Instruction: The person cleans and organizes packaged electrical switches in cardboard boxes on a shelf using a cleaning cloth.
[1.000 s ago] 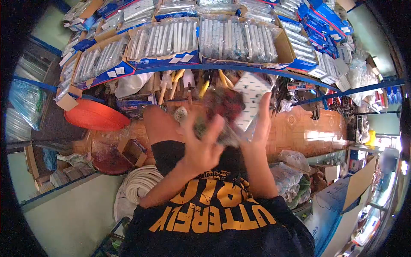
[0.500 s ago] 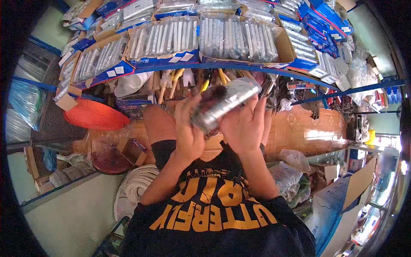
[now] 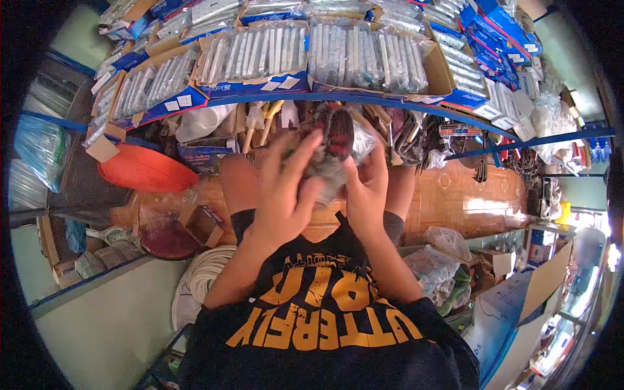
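Left hand (image 3: 283, 188): fingers spread over a plastic-wrapped packet (image 3: 335, 146) (contents blurred).
Right hand (image 3: 367, 188): gripping the same packet.
Behind: shelf (image 3: 364, 103) edge, boxes above.

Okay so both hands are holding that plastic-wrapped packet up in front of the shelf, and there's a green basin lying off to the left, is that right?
Not quite: the basin on the left is orange-red, not green, as the head view shows. The rest holds: the left hand and right hand both hold the plastic-wrapped packet before the shelf.
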`<act>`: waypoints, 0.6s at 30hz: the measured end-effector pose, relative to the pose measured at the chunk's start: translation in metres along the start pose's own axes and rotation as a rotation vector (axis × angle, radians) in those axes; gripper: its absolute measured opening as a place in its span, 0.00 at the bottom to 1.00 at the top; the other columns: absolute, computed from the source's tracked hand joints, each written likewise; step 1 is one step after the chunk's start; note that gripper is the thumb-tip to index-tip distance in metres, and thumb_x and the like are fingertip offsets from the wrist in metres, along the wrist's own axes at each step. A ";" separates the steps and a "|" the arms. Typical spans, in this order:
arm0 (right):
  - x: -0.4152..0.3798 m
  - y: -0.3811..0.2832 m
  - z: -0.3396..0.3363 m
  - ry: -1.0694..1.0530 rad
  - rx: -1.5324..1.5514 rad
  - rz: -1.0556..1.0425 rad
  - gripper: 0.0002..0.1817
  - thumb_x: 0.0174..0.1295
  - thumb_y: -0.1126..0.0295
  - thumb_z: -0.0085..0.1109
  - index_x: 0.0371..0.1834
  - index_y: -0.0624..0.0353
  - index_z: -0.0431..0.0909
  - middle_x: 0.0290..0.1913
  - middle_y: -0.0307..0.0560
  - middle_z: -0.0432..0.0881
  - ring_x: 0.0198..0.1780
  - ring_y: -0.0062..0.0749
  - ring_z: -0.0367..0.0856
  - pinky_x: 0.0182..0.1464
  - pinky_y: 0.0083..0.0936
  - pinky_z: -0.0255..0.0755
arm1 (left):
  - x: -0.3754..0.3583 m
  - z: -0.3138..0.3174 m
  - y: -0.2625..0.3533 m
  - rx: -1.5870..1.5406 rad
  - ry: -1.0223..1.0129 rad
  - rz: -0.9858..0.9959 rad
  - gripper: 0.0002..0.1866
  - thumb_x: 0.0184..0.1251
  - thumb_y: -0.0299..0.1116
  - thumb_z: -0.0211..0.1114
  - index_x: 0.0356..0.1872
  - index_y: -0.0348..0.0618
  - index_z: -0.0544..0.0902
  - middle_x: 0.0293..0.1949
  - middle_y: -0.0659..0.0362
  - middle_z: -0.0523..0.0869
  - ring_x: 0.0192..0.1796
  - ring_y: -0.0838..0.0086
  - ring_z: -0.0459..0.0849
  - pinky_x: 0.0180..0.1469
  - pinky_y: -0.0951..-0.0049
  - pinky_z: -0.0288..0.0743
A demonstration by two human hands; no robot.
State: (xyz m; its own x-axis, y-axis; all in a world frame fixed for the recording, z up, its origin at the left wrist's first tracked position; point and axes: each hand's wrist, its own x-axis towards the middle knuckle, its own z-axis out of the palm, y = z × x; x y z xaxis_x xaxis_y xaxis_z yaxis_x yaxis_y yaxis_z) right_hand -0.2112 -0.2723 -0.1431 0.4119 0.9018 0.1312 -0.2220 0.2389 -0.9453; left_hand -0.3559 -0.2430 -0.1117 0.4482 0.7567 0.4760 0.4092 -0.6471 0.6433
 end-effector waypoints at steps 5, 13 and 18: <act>-0.008 0.007 -0.008 0.035 -0.004 0.230 0.22 0.76 0.55 0.39 0.54 0.64 0.74 0.38 0.35 0.75 0.38 0.15 0.67 0.38 0.19 0.64 | -0.001 0.024 0.001 -0.038 0.036 -0.175 0.27 0.66 0.30 0.56 0.67 0.42 0.68 0.64 0.44 0.67 0.63 0.45 0.67 0.65 0.52 0.59; -0.015 0.030 -0.035 0.004 0.217 0.241 0.19 0.73 0.63 0.39 0.59 0.62 0.71 0.54 0.51 0.76 0.54 0.35 0.76 0.58 0.31 0.69 | -0.014 0.044 0.019 0.046 -0.139 0.241 0.27 0.58 0.33 0.62 0.61 0.38 0.74 0.66 0.53 0.70 0.68 0.56 0.66 0.70 0.53 0.60; -0.009 0.012 -0.031 0.072 0.373 0.441 0.26 0.74 0.54 0.38 0.61 0.65 0.68 0.55 0.51 0.77 0.54 0.40 0.78 0.56 0.35 0.73 | -0.026 0.040 0.011 0.222 -0.192 0.371 0.28 0.58 0.39 0.65 0.59 0.40 0.76 0.62 0.55 0.76 0.65 0.58 0.72 0.68 0.56 0.64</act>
State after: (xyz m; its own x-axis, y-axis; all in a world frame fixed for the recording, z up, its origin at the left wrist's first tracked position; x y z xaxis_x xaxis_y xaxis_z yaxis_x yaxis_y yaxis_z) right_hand -0.1905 -0.2887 -0.1644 0.2663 0.9211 -0.2839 -0.6771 -0.0309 -0.7352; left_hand -0.3316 -0.2732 -0.1408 0.7265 0.4534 0.5163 0.3447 -0.8905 0.2970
